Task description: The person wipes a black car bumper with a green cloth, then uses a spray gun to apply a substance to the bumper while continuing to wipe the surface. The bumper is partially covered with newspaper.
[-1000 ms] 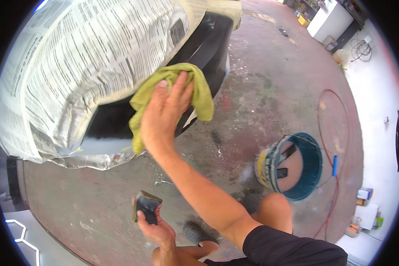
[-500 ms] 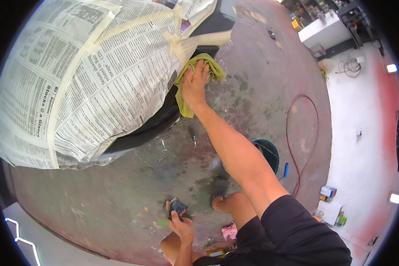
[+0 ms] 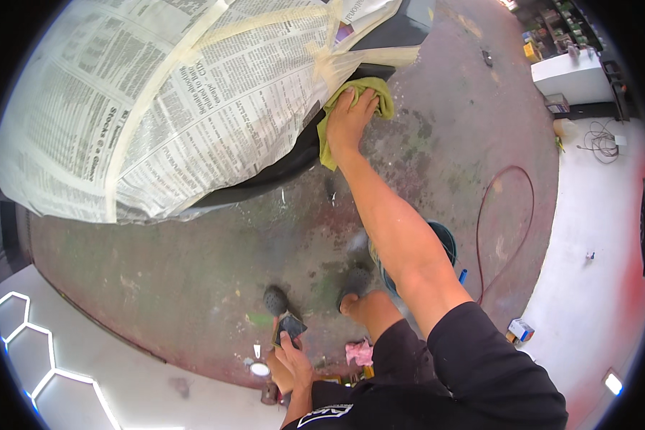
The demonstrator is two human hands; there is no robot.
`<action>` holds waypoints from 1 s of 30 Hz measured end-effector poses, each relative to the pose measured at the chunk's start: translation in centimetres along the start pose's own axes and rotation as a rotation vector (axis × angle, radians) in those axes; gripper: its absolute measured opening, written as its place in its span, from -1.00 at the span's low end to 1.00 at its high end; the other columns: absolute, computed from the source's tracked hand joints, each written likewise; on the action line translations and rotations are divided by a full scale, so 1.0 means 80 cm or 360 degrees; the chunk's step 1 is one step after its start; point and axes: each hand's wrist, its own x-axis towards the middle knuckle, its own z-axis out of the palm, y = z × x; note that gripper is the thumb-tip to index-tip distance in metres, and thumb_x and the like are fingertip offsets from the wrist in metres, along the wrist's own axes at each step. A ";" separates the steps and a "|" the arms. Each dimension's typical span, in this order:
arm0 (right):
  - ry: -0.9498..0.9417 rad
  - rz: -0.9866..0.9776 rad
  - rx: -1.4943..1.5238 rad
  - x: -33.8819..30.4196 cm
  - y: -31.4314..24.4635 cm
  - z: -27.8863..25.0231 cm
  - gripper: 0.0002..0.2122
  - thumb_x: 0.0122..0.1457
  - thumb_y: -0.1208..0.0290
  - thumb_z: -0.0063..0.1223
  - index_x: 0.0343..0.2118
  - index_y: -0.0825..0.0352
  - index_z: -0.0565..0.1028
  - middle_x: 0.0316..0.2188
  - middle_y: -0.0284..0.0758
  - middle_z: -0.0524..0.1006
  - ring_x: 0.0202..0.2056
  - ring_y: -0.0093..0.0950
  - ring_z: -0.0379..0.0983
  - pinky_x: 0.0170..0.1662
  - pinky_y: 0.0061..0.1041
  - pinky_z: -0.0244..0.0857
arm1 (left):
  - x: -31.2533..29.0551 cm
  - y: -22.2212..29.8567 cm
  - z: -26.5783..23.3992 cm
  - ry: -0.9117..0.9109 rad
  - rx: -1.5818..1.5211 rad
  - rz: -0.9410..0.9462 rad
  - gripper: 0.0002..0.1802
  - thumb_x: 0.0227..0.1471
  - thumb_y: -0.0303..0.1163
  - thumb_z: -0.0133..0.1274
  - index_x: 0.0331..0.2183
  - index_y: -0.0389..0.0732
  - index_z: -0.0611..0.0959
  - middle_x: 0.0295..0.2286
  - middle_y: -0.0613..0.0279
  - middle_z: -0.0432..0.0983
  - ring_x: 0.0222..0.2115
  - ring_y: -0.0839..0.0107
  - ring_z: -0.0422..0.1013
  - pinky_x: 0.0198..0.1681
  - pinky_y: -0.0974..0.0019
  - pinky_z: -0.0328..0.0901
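Observation:
With my right hand (image 3: pixel 350 122) I press a yellow-green cloth (image 3: pixel 384 102) against the black trim (image 3: pixel 294 159) of a curved vehicle part. Its fingers are bent over the cloth, which hangs down along the trim's edge. Newspaper sheets (image 3: pixel 236 107) joined by cream masking tape (image 3: pixel 149 93) cover the part above the trim. Low in the picture, by my knee, my left hand (image 3: pixel 298 362) is closed on a small dark folded piece that looks like sandpaper (image 3: pixel 289 331). That hand is well apart from the vehicle.
A dark bucket (image 3: pixel 446 240) stands on the stained floor beside my right arm, partly hidden by it. A red hose (image 3: pixel 532 204) loops to its right. Near my legs lies a pink cloth (image 3: pixel 360 352). Against the right wall are boxes (image 3: pixel 521 330) and a coiled cable (image 3: pixel 603 143).
The view has shifted, so the covered part and my right hand appear farther right. The right hand stays on the cloth at the trim; the left still holds the dark piece.

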 end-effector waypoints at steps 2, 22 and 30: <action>-0.0044 0.0104 0.0068 -0.035 -0.009 -0.001 -0.27 0.64 0.01 -0.27 0.60 0.48 -0.10 0.60 0.29 -0.19 0.62 0.18 -0.29 0.62 -0.03 -0.23 | -0.016 0.033 -0.009 0.0047 -0.0023 0.0027 -0.43 0.53 -0.19 -0.10 0.30 -0.40 0.58 -0.06 0.05 0.66 -0.16 0.29 0.58 -0.05 0.23 0.46; 0.0445 0.1202 0.0854 -0.328 -0.103 0.172 -0.22 0.65 -0.06 -0.45 0.59 0.58 -0.16 0.63 0.19 -0.20 0.65 0.01 -0.35 0.67 -0.19 -0.39 | 0.122 0.338 -0.182 -0.0320 0.0056 0.0516 -0.34 0.53 -0.17 -0.14 0.44 -0.38 0.41 0.13 -0.03 0.56 0.04 0.25 0.55 0.06 0.15 0.51; 0.0430 0.0614 0.0387 -0.212 -0.028 0.085 -0.25 0.63 0.02 -0.21 0.57 0.56 -0.02 0.60 0.26 -0.10 0.62 0.14 -0.22 0.63 -0.12 -0.22 | 0.155 0.370 -0.143 -0.0596 0.0285 0.0490 -0.32 0.50 -0.20 -0.18 0.42 -0.45 0.41 0.06 -0.07 0.60 -0.02 0.20 0.56 0.07 0.16 0.47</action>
